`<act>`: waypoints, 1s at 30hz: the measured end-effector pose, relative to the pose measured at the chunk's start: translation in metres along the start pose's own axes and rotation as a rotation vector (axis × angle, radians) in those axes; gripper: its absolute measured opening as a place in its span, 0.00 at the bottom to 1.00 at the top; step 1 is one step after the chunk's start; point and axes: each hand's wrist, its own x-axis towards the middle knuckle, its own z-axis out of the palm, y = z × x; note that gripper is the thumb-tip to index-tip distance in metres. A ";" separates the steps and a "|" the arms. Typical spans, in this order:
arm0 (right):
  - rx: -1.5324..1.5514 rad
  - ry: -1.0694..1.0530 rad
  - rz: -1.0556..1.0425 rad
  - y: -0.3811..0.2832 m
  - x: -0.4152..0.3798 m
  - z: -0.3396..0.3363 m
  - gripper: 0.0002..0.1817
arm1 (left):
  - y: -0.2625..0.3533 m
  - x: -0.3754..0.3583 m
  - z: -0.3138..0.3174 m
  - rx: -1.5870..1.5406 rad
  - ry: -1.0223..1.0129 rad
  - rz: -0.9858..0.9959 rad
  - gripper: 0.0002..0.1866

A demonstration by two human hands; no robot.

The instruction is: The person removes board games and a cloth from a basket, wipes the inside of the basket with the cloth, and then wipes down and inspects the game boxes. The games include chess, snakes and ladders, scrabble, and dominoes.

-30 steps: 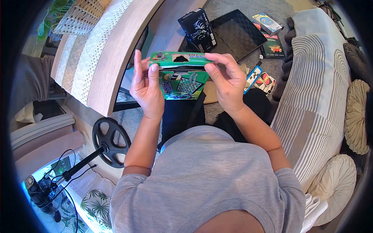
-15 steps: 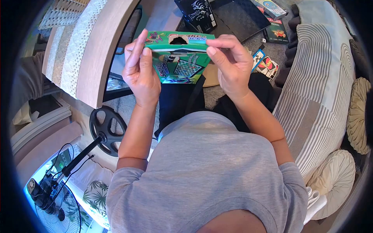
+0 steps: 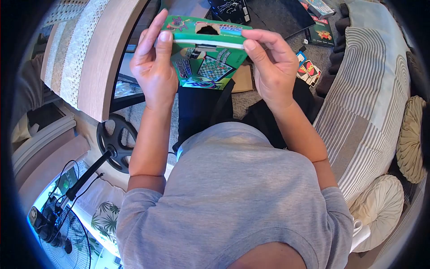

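Note:
A green game box (image 3: 206, 67) is held up between my two hands over my lap. Its top edge has a torn dark hole, and a board pattern is printed on its front. My left hand (image 3: 154, 67) grips the box's left end, thumb on the near side and fingers behind. At the right end, my right hand (image 3: 275, 67) pinches the top corner between thumb and fingers.
UNO cards (image 3: 308, 71) lie on the grey carpet at the right. Beyond them are a red-and-black Scrabble box (image 3: 321, 32) and a black box (image 3: 229, 10). A wooden table (image 3: 96, 58) stands left, a striped sofa (image 3: 354, 116) right, and a fan (image 3: 69, 242) lower left.
The green box and both hands have risen slightly in view, and the box's top flap looks pressed closer to its front. The surroundings have shifted a little with the camera.

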 end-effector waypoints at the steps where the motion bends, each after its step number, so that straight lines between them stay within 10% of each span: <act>1: 0.001 -0.002 0.003 0.000 0.001 0.001 0.08 | 0.002 0.003 0.001 0.025 -0.019 0.000 0.17; 30: -0.157 -0.127 -0.123 0.025 0.008 -0.014 0.12 | -0.014 0.026 -0.014 0.570 -0.213 0.491 0.08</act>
